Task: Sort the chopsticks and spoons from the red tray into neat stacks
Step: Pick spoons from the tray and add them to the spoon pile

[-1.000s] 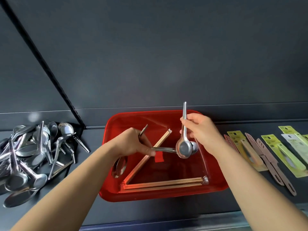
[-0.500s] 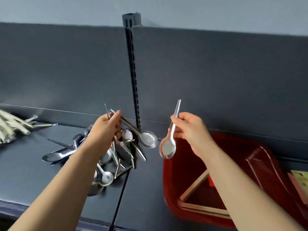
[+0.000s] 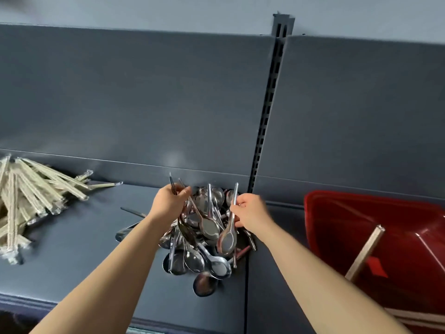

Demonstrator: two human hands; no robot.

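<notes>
My left hand (image 3: pixel 169 201) grips the handles of two metal spoons (image 3: pixel 210 229) above a pile of metal spoons (image 3: pixel 196 260) on the dark shelf. My right hand (image 3: pixel 250 212) pinches the handle of another spoon (image 3: pixel 227 239), its bowl hanging down over the right side of the pile. The red tray (image 3: pixel 337 227) stands at the right, with wrapped chopsticks (image 3: pixel 364 251) leaning inside it. A heap of wrapped chopsticks (image 3: pixel 31 201) lies at the far left of the shelf.
The dark shelf (image 3: pixel 84 249) runs under everything, with a grey back panel (image 3: pixel 144 104) behind. A slotted upright (image 3: pixel 266 116) rises right behind the spoon pile. The shelf's front edge (image 3: pixel 29 302) is at lower left.
The view has swung left. Both hands carried their spoons from the tray over to the spoon pile and lowered them onto it. The chopstick heap has come into sight.
</notes>
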